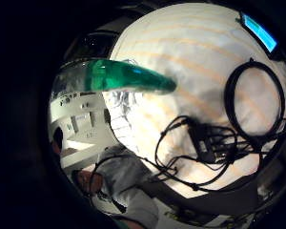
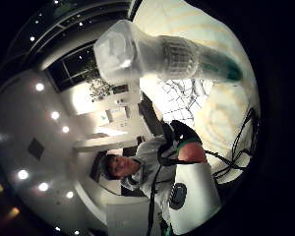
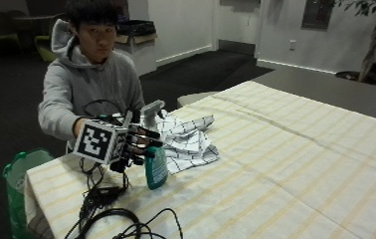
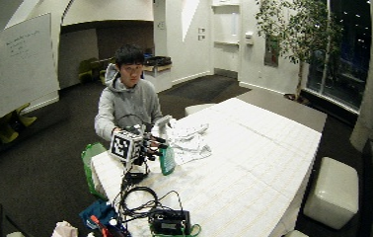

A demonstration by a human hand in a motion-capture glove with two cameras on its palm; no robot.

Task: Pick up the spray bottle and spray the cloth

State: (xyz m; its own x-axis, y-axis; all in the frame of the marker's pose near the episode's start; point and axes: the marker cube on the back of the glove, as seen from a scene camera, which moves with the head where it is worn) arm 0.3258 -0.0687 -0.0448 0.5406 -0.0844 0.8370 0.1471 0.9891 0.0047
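Green plastic is showing at the far left of the outside view, where a bag point(image 3: 22, 172) is hanging beside the table corner, and loose black cables point(image 3: 112, 209) are trailing over the striped tablecloth point(image 3: 294, 164) just next to it. Moving rightward, the gloved right hand point(image 3: 132, 144) is curling its fingers point(image 3: 145, 133) round the neck of the spray bottle point(image 3: 153, 159), just under the white trigger head point(image 3: 151, 110), and the bottle is standing upright with its teal body either resting on the tablecloth or hanging just above it; I cannot tell which. Both palm views are agreeing that the bottle is lying close against the palm, the ribbed white collar point(image 2: 179, 56) running into the green body point(image 1: 124, 78). Immediately right of the bottle, the white checked cloth point(image 3: 188, 139) is lying crumpled on the table, near the nozzle and apart from the hand. The person's other hand is not showing clearly. Judging by the liquid inside, the bottle is probably carrying most of its weight low, and its smooth plastic is likely slippery, so the ribbed neck is looking like the right place to grip, with a finger free for the trigger. The cloth is soft and light and may be shifting under the spray.
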